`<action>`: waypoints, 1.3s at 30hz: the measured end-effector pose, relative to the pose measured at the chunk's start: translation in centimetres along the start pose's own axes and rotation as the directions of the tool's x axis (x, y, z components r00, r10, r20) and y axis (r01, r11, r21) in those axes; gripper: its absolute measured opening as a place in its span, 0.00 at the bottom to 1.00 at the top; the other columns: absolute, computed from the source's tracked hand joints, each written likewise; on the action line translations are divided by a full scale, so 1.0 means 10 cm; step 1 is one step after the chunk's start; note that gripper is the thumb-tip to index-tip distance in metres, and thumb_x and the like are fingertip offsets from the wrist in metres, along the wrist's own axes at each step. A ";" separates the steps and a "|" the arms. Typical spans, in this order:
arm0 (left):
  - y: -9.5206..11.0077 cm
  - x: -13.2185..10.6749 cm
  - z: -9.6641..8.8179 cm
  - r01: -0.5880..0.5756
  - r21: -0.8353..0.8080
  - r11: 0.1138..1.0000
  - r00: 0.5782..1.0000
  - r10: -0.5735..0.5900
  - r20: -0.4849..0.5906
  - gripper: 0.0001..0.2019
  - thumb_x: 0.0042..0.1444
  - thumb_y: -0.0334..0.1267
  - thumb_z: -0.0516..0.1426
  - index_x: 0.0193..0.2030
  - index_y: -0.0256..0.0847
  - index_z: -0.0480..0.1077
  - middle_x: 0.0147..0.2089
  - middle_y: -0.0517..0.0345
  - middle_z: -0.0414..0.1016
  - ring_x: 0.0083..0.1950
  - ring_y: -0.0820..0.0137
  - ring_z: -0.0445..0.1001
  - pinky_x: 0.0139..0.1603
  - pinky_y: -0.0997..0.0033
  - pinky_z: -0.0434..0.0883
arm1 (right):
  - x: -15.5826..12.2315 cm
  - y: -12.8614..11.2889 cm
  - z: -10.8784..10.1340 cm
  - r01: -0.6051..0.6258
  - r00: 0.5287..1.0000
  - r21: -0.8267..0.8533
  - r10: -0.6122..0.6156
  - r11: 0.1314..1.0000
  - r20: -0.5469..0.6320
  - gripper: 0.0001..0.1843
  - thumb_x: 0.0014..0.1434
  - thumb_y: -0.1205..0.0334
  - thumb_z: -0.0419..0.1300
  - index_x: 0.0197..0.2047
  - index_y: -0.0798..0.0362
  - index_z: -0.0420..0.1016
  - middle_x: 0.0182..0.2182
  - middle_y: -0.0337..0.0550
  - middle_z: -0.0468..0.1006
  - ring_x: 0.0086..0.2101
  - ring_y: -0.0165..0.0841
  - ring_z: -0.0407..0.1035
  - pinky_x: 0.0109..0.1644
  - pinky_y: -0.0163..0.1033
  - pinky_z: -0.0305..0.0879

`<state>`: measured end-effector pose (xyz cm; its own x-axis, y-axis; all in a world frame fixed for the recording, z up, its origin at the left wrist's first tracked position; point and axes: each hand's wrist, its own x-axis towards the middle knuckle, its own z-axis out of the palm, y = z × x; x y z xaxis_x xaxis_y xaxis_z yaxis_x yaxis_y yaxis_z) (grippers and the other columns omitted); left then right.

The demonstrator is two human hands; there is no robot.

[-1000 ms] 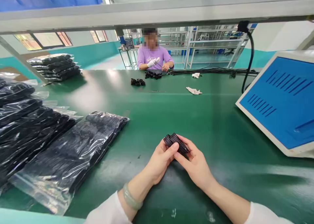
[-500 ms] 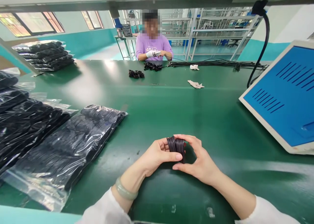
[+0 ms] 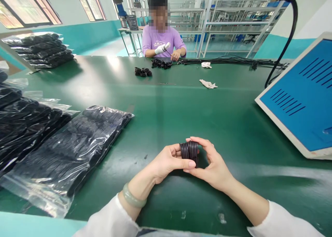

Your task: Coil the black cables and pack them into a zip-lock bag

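Note:
Black rings (image 3: 189,150), packed side by side in a short ribbed bundle, are held just above the green table. My left hand (image 3: 168,162) grips the bundle from the left, its thumb along the near lower side and its fingers behind. On the right, my right hand (image 3: 212,161) is curved round the same rings, fingertips at the top and thumb at the lower edge. Both hands are closed on the bundle, and part of its far side is hidden. A clear bag of black rings (image 3: 85,143) lies left of my hands.
More filled bags (image 3: 26,116) are piled at the left edge, with another stack (image 3: 41,50) behind. A blue machine (image 3: 303,98) stands at the right. Across the table (image 3: 155,119), a person (image 3: 163,39) with one gloved hand sits by small black parts (image 3: 142,71) and long black cords (image 3: 220,60).
The view has tilted down slightly. The ring bundle has turned a little in my hands, and its two groups look closer together. The person opposite has raised the gloved hand.

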<state>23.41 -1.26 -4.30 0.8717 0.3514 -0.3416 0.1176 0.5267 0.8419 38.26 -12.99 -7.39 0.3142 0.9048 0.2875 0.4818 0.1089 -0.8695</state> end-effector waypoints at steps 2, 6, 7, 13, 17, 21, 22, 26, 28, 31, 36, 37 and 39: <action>0.00 0.00 0.00 0.002 0.002 1.000 1.000 -0.002 0.001 0.27 0.42 0.38 0.73 0.51 0.35 0.79 0.53 0.42 0.79 0.51 0.60 0.77 0.55 0.62 0.70 | 0.00 -0.01 -0.01 0.026 1.000 -0.038 -0.027 0.999 -0.009 0.39 0.51 0.54 0.74 0.62 0.36 0.64 0.56 0.42 0.73 0.55 0.45 0.66 0.60 0.56 0.65; 0.00 0.01 0.01 0.008 -0.009 1.000 1.000 -0.008 0.009 0.26 0.43 0.38 0.73 0.51 0.35 0.78 0.52 0.43 0.79 0.48 0.62 0.77 0.53 0.63 0.70 | -0.01 -0.02 -0.02 0.032 0.999 -0.055 -0.032 0.998 -0.008 0.39 0.50 0.54 0.74 0.62 0.35 0.64 0.55 0.42 0.74 0.54 0.45 0.66 0.59 0.56 0.66; 0.00 0.01 0.01 0.008 -0.014 1.000 1.000 -0.008 0.006 0.26 0.43 0.39 0.73 0.51 0.35 0.78 0.51 0.43 0.79 0.48 0.62 0.77 0.53 0.63 0.70 | -0.01 -0.02 -0.02 0.029 1.000 -0.054 -0.029 0.998 -0.006 0.39 0.50 0.54 0.74 0.62 0.36 0.64 0.55 0.42 0.74 0.54 0.45 0.66 0.59 0.56 0.65; -0.03 0.01 0.01 0.026 -0.037 0.999 1.000 -0.026 -0.006 0.25 0.43 0.40 0.73 0.49 0.36 0.79 0.47 0.46 0.79 0.44 0.64 0.78 0.48 0.65 0.72 | 0.00 -0.01 -0.01 -0.012 1.000 -0.029 0.012 1.000 0.003 0.39 0.50 0.53 0.74 0.62 0.38 0.64 0.55 0.44 0.73 0.55 0.46 0.67 0.60 0.57 0.65; -0.04 0.01 0.01 0.030 -0.051 0.998 1.000 -0.029 0.005 0.24 0.44 0.41 0.73 0.48 0.35 0.79 0.47 0.46 0.79 0.42 0.66 0.78 0.46 0.67 0.72 | -0.01 -0.01 0.00 -0.045 0.999 -0.007 0.045 0.999 0.018 0.40 0.51 0.52 0.73 0.63 0.39 0.63 0.56 0.46 0.72 0.55 0.46 0.68 0.61 0.57 0.65; -0.04 0.01 0.02 0.033 -0.054 0.998 0.999 -0.033 -0.003 0.24 0.43 0.42 0.73 0.47 0.35 0.79 0.45 0.46 0.80 0.41 0.66 0.78 0.45 0.67 0.72 | -0.03 -0.01 -0.01 -0.075 0.997 0.003 0.074 0.997 0.030 0.40 0.51 0.52 0.73 0.64 0.39 0.62 0.57 0.46 0.72 0.55 0.46 0.68 0.61 0.58 0.65; -0.04 0.01 0.02 0.033 -0.052 0.998 0.999 -0.034 -0.004 0.24 0.43 0.42 0.73 0.47 0.36 0.79 0.45 0.47 0.80 0.41 0.65 0.78 0.44 0.67 0.72 | -0.03 -0.01 -0.01 -0.078 0.996 0.006 0.077 0.997 0.032 0.40 0.51 0.52 0.73 0.64 0.39 0.62 0.57 0.47 0.72 0.55 0.46 0.68 0.61 0.58 0.65; -0.04 0.01 0.02 0.026 -0.052 0.998 1.000 -0.027 -0.013 0.26 0.42 0.40 0.74 0.49 0.36 0.79 0.47 0.46 0.80 0.42 0.65 0.78 0.46 0.65 0.72 | -0.02 0.00 -0.01 -0.051 0.998 0.013 0.050 0.999 0.028 0.39 0.51 0.53 0.73 0.63 0.39 0.62 0.57 0.46 0.71 0.56 0.46 0.67 0.62 0.58 0.65; -0.04 0.01 0.02 0.013 -0.049 0.999 1.000 -0.014 -0.020 0.27 0.41 0.39 0.74 0.49 0.36 0.79 0.47 0.46 0.80 0.44 0.65 0.78 0.49 0.65 0.72 | -0.02 0.00 -0.01 -0.031 0.999 0.010 0.031 0.999 0.024 0.38 0.52 0.54 0.73 0.63 0.38 0.63 0.56 0.45 0.72 0.56 0.46 0.67 0.62 0.58 0.65; -0.05 0.01 0.01 -0.009 -0.028 1.000 1.000 0.009 -0.015 0.26 0.42 0.39 0.74 0.50 0.36 0.78 0.47 0.46 0.80 0.46 0.63 0.78 0.51 0.63 0.71 | -0.02 0.00 -0.01 -0.019 1.000 0.003 0.019 1.000 0.018 0.37 0.52 0.55 0.73 0.62 0.38 0.64 0.56 0.44 0.72 0.55 0.45 0.68 0.62 0.57 0.65; -0.05 0.01 0.01 -0.015 -0.020 1.000 1.000 0.015 -0.018 0.26 0.41 0.39 0.74 0.49 0.36 0.78 0.47 0.46 0.80 0.47 0.62 0.78 0.52 0.62 0.71 | -0.02 0.00 -0.01 -0.013 1.000 0.008 0.013 1.000 0.021 0.37 0.53 0.54 0.73 0.62 0.39 0.63 0.57 0.46 0.72 0.56 0.45 0.67 0.62 0.58 0.65; -0.05 0.01 0.01 -0.011 -0.021 1.000 1.000 0.011 -0.020 0.26 0.41 0.39 0.74 0.49 0.36 0.78 0.48 0.45 0.80 0.46 0.62 0.78 0.51 0.63 0.71 | -0.02 0.00 -0.01 -0.014 1.000 0.009 0.014 1.000 0.022 0.37 0.53 0.54 0.73 0.63 0.39 0.63 0.57 0.46 0.72 0.56 0.45 0.67 0.62 0.58 0.65; -0.05 0.01 0.02 0.000 -0.026 1.000 1.000 -0.001 -0.021 0.26 0.41 0.40 0.74 0.50 0.36 0.79 0.48 0.45 0.80 0.44 0.63 0.78 0.50 0.63 0.72 | -0.02 0.00 -0.01 -0.022 0.999 0.010 0.022 1.000 0.027 0.38 0.53 0.54 0.73 0.63 0.39 0.62 0.57 0.46 0.72 0.56 0.45 0.68 0.63 0.58 0.65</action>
<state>23.52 -1.61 -4.65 0.8614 0.3673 -0.3508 0.1054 0.5464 0.8309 38.28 -13.25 -7.44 0.3020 0.9178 0.2576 0.4665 0.0934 -0.8796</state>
